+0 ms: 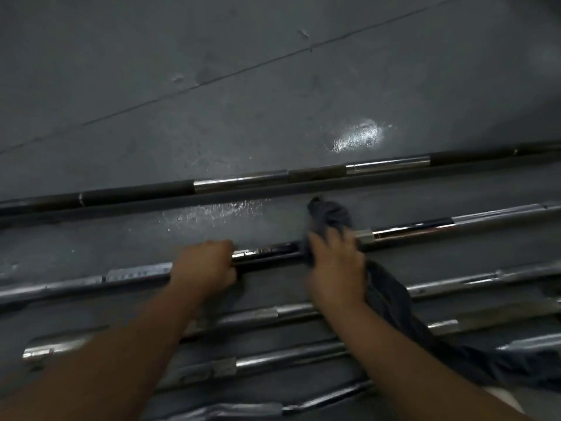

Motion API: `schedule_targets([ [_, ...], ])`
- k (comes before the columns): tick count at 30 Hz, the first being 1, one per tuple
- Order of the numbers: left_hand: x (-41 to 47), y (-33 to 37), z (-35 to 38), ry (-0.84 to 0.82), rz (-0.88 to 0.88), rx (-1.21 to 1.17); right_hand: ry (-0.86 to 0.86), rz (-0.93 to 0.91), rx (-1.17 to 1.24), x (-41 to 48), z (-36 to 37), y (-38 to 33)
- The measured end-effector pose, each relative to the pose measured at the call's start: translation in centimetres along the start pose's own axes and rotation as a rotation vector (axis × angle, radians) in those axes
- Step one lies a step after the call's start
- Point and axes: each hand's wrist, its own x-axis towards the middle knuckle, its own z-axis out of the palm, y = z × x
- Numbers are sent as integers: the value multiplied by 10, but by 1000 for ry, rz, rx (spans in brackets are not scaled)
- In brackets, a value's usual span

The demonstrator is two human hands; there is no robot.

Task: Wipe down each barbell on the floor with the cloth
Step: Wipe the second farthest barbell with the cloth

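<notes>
Right hand [337,265] clutched the dark cloth [329,212] wrapped round the second-farthest barbell [267,253] on the floor [273,86]; left hand [203,265] gripped that bar nearby, steadying. Mid-wipe, likely; next calls for sliding cloth along, then nearer barbells [297,309].

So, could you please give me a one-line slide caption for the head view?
Left hand grips a barbell on the floor while the right hand wipes it with a cloth.
</notes>
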Motion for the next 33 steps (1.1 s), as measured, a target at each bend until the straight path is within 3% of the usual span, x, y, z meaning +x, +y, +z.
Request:
schedule_targets([
  [3, 19, -12, -25, -460, 74, -227, -104, -299, 13, -5, -2, -25],
  [4, 21, -13, -30, -449, 98, -215, -102, -318, -25, 0, -9, -9],
  [8, -11, -8, 4, 163, 144, 57, -78, -23, -45, 10, -18, 59],
  [9, -21, -3, 16, 240, 136, 22, -67, 43, -19, 8, -16, 52],
  [11, -19, 0, 20, 220, 66, 20, -55, -40, 6, 3, -7, 17],
  [14, 2, -8, -3, -80, 51, -27, -128, -255, 51, -4, -1, -24],
  [16, 17, -12, -15, -320, 65, -124, -173, -266, 49, 1, -8, -21],
  [17, 20, -11, -20, -358, 82, -115, -188, -263, 31, 3, -11, -15],
  [22, -2, -28, -17, -131, 277, 170, -199, -166, 2, 2, -21, 16],
  [25, -20, -71, 0, -62, 293, 190, -108, -149, -99, 5, -23, 28],
  [28, -36, -98, 28, 184, 385, 84, 11, -87, -114, 15, -26, 45],
  [31, -36, -91, 37, 343, 319, 46, 50, 5, -59, 15, -23, 30],
  [33, -28, -81, 28, 285, 269, 86, 112, -22, 21, 1, -7, -16],
])
